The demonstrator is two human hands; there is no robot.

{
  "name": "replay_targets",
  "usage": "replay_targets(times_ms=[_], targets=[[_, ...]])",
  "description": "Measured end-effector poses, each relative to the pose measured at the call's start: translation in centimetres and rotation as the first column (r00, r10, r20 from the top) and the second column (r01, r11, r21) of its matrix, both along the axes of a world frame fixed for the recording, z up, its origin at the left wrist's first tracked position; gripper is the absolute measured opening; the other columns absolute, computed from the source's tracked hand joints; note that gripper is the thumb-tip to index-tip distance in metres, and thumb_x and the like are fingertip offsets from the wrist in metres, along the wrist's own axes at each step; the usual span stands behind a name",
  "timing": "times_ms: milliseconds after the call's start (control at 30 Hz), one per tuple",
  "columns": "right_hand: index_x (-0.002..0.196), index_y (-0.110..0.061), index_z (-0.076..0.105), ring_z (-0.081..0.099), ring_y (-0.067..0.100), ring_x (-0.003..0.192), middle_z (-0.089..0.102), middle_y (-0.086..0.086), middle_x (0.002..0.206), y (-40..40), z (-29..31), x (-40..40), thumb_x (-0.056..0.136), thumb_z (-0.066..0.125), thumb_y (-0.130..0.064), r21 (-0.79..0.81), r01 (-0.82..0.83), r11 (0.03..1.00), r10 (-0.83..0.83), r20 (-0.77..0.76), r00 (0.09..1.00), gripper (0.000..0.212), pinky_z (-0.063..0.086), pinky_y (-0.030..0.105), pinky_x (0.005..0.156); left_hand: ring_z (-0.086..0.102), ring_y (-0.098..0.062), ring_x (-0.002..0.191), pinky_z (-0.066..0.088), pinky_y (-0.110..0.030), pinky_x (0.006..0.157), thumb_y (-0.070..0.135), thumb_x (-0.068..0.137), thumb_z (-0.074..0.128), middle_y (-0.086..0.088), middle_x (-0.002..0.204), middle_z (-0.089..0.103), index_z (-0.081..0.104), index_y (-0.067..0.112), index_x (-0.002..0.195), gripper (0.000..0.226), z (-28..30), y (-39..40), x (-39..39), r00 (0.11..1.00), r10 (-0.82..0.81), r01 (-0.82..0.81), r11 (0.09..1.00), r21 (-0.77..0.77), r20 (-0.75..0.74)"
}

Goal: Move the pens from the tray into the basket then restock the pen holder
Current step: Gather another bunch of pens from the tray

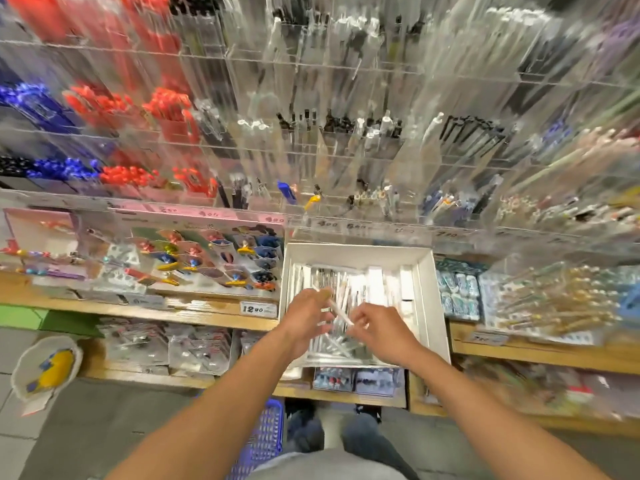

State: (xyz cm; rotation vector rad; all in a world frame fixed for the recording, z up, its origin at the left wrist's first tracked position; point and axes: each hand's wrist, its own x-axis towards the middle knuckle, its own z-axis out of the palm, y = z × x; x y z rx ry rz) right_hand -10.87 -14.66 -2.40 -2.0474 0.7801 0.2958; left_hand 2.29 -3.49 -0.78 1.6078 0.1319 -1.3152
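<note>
While both hands worked over the white tray (437, 299) on the shelf, the left hand (304, 318) and right hand (379, 325) pinched a white pen (337, 310); the next move, likely, was lowering it into the blue basket (265, 441) below.

A person seen from above: both forearms bare to the elbow with no sleeves in view, the left hand (304, 315) and right hand (381, 329) without gloves, a grey top at the waist, dark blue jeans and dark shoes
</note>
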Motion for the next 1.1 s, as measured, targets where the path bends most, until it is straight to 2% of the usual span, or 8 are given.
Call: replay_targets(times_ms=[167,267,367,500,667,867,1000,1100], targets=[[0.099,-0.025,0.07,0.068,0.007,0.074,0.071,-0.009,0.092,0.5,0.7,0.1,0.089,0.068,-0.029,0.088,0.03,0.996,-0.038,0.088,0.995,0.01,0.056,0.022,0.07,0.061,-0.022,0.073,0.055,-0.036,0.064,0.015,0.105,0.041,-0.006,0.076,0.058,0.058,0.004,0.118,0.023,-0.4,-0.7,0.8,0.996,0.07,-0.074,0.996,-0.057,-0.06],[0.115,-0.019,0.067,0.066,0.014,0.091,0.068,-0.003,0.112,-2.3,-1.2,0.4,0.097,0.057,-0.023,-0.119,0.096,0.988,-0.094,0.019,0.995,0.021,0.052,0.027,0.084,0.051,-0.018,0.06,0.053,-0.037,0.063,0.021,0.108,0.038,-0.002,0.064,0.045,0.055,0.008,0.107,0.022,-0.4,-0.2,1.5,0.984,0.141,-0.148,0.987,-0.057,-0.11],[0.127,-0.017,0.06,0.059,0.023,0.109,0.058,0.004,0.126,-4.4,-3.9,0.1,0.098,0.052,-0.011,-0.28,-0.116,0.953,0.063,-0.192,0.979,0.031,0.045,0.029,0.09,0.035,-0.012,0.053,0.038,-0.029,0.05,0.017,0.107,0.036,0.0,0.063,0.038,0.051,0.009,0.11,0.017,0.0,0.6,1.8,0.985,0.138,-0.145,0.988,-0.058,-0.107],[0.116,-0.012,0.064,0.058,0.021,0.089,0.054,0.007,0.113,-4.6,-5.7,0.1,0.096,0.052,-0.008,-0.356,-0.468,0.809,0.344,-0.359,0.868,0.024,0.05,0.032,0.08,0.036,-0.011,0.055,0.034,-0.026,0.052,0.015,0.107,0.037,-0.003,0.071,0.045,0.052,0.007,0.11,0.017,0.5,1.0,1.6,0.976,0.18,-0.186,0.982,-0.039,-0.125],[0.106,-0.013,0.06,0.052,0.021,0.093,0.054,0.006,0.106,-5.2,-5.1,-0.1,0.094,0.05,-0.007,-0.389,-0.556,0.735,0.404,-0.407,0.819,0.016,0.049,0.037,0.082,0.041,-0.013,0.061,0.037,-0.026,0.057,0.01,0.106,0.036,-0.006,0.076,0.054,0.054,0.004,0.108,0.019,0.7,0.8,1.2,0.977,0.191,-0.196,0.98,-0.046,-0.096],[0.094,-0.024,0.059,0.059,0.01,0.083,0.06,-0.012,0.093,-6.0,0.3,1.0,0.097,0.056,-0.026,-0.115,-0.211,0.971,0.211,-0.012,0.977,0.005,0.043,0.022,0.07,0.057,-0.016,0.072,0.049,-0.026,0.065,0.01,0.106,0.038,-0.012,0.09,0.065,0.058,0.001,0.106,0.022,1.0,-0.5,0.5,0.99,0.132,-0.135,0.988,-0.08,-0.041],[0.094,-0.018,0.067,0.05,0.007,0.066,0.058,-0.01,0.075,-5.5,3.4,2.8,0.093,0.063,-0.026,0.086,-0.157,0.984,0.141,0.171,0.975,0.009,0.039,0.022,0.064,0.069,-0.021,0.092,0.055,-0.034,0.079,0.021,0.106,0.042,-0.009,0.104,0.071,0.062,0.005,0.116,0.027,1.5,-1.0,0.0,0.997,-0.055,0.06,0.991,-0.118,0.049],[0.097,-0.013,0.065,0.051,0.009,0.059,0.059,-0.001,0.071,-4.6,3.7,3.8,0.089,0.069,-0.019,0.305,-0.002,0.952,-0.081,0.261,0.962,0.01,0.045,0.025,0.059,0.069,-0.02,0.076,0.057,-0.036,0.072,0.029,0.106,0.041,-0.008,0.094,0.073,0.06,0.007,0.121,0.033,1.9,-1.1,-0.4,0.993,-0.107,0.093,0.974,-0.207,-0.057]])
